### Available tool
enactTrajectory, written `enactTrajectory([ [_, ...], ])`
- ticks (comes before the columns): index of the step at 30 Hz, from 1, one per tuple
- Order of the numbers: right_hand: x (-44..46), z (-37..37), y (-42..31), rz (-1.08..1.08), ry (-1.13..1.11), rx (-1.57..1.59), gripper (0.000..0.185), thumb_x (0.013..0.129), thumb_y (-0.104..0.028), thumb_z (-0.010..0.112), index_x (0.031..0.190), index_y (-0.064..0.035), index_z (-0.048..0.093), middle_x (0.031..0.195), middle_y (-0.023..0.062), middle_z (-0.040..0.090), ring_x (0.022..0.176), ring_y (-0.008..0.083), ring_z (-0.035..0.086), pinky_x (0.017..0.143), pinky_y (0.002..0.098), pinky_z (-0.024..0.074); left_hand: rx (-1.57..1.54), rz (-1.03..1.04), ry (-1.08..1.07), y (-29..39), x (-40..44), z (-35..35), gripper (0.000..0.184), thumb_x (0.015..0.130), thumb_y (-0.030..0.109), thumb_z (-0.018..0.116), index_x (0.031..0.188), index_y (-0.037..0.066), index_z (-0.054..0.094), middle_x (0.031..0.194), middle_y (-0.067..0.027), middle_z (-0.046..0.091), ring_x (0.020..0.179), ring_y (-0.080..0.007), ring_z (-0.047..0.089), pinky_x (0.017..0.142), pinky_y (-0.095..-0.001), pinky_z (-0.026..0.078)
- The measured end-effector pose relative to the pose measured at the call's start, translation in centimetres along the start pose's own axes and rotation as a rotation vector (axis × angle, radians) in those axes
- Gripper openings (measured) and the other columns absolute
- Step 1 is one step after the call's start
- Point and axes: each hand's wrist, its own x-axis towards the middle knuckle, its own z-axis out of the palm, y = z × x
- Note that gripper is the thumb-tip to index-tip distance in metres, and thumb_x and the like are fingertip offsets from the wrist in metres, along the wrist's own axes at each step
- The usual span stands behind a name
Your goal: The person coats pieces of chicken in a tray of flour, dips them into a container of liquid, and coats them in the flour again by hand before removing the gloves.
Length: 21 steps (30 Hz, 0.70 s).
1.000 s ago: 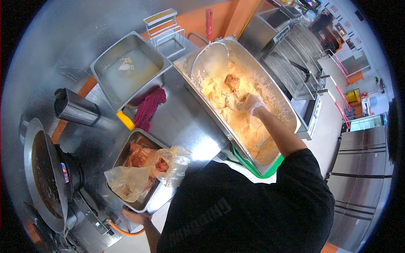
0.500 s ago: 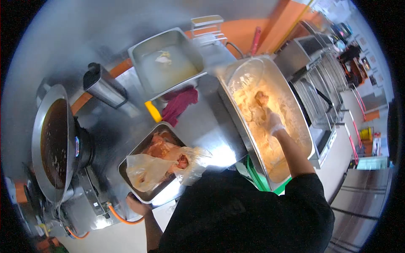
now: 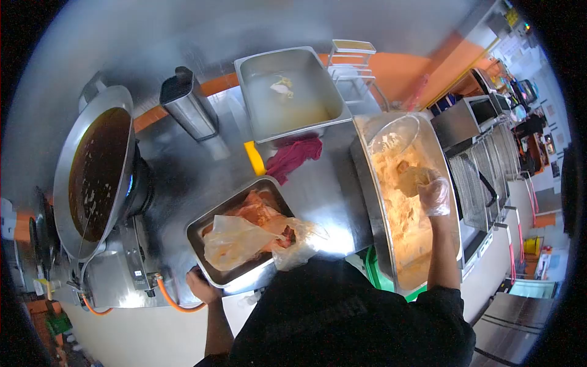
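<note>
My right hand (image 3: 434, 194), in a clear plastic glove, is closed around a flour-coated piece of chicken (image 3: 411, 176) over the flour (image 3: 400, 226). The flour lies in a deep metal tub (image 3: 374, 211) on the right. My left hand (image 3: 200, 285) is bare, its fingers curled at the counter edge beside the corner of a metal tray (image 3: 202, 227). In that tray lies raw meat (image 3: 260, 208), partly covered by a clear plastic bag (image 3: 232, 241).
A wide pan of dark oil (image 3: 95, 177) stands over a lit burner at left. Behind are a metal canister (image 3: 191, 110) and a pan of cloudy liquid (image 3: 263, 116). A purple cloth (image 3: 296, 156) and a yellow-handled item (image 3: 254, 159) lie between. Wire baskets (image 3: 474, 177) stand at right.
My right hand has shifted within the flour tub with the chicken piece, which now looks more thickly coated. My left hand stays at the counter edge. The view has turned slightly.
</note>
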Motion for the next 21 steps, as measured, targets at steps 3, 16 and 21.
enactTrajectory([
  [3,0.9,0.9,4.5,-0.008,-0.038,-0.200,0.030,0.069,-0.004,0.060,0.099,0.0000,0.063,0.089,0.0208,0.065,0.084,0.0344,0.063,0.074,0.0367,0.0501,0.063,0.002,0.010,0.8,0.1,-0.4,0.038,0.076,0.037,0.063,0.089,0.002,0.054,0.078,-0.0119,0.051,0.076,-0.0306,0.051,0.068,-0.0395,0.039],
  [16,10.0,-4.5,-6.9,-0.055,0.200,0.239,0.025,0.078,-0.017,0.066,0.096,-0.0010,0.064,0.086,0.0106,0.066,0.079,0.0175,0.062,0.069,0.0302,0.0480,0.011,-0.065,-0.032,1.2,0.6,-1.0,0.031,0.079,0.030,0.060,0.092,0.003,0.055,0.080,-0.0116,0.051,0.076,-0.0300,0.051,0.066,-0.0394,0.040],
  [21,15.5,-1.1,-14.9,-0.089,0.037,0.187,0.029,0.079,-0.027,0.066,0.097,-0.0040,0.066,0.089,0.0121,0.068,0.081,0.0168,0.063,0.073,0.0299,0.0496,0.032,-0.069,0.008,0.2,0.3,-0.3,0.024,0.082,0.025,0.053,0.092,0.002,0.054,0.082,-0.0135,0.051,0.078,-0.0323,0.050,0.068,-0.0410,0.039],
])
